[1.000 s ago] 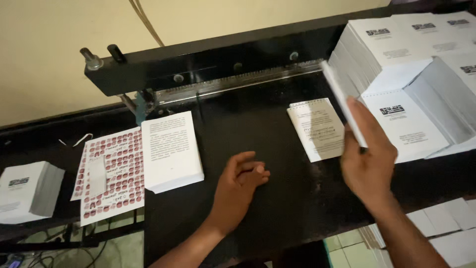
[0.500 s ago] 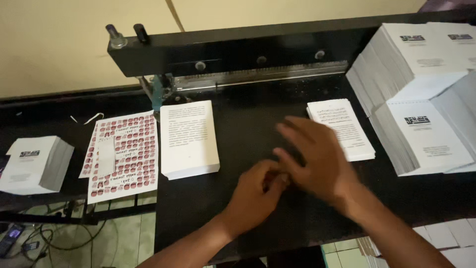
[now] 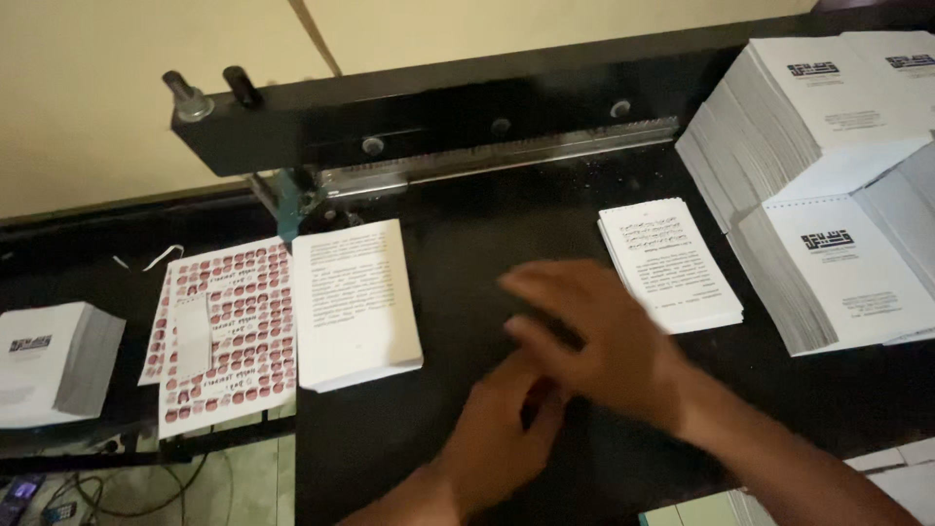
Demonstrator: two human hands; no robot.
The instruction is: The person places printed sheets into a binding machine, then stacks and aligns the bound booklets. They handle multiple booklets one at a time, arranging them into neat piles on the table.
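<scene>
At the far left of the black bench sat a small stack of white booklets. Next came a sheet of red-and-white stickers, touching a stack of printed pages that lay below the black cutter bar. Toward the middle, the left hand rested on the bench with its fingers bent, grasping nothing that could be seen. The right hand crossed just above it, blurred, fingers spread and released, empty. Just right of that hand lay a thin stack of printed leaflets, untouched. At the far right stood tall piles of white booklets, leaning against one another.
</scene>
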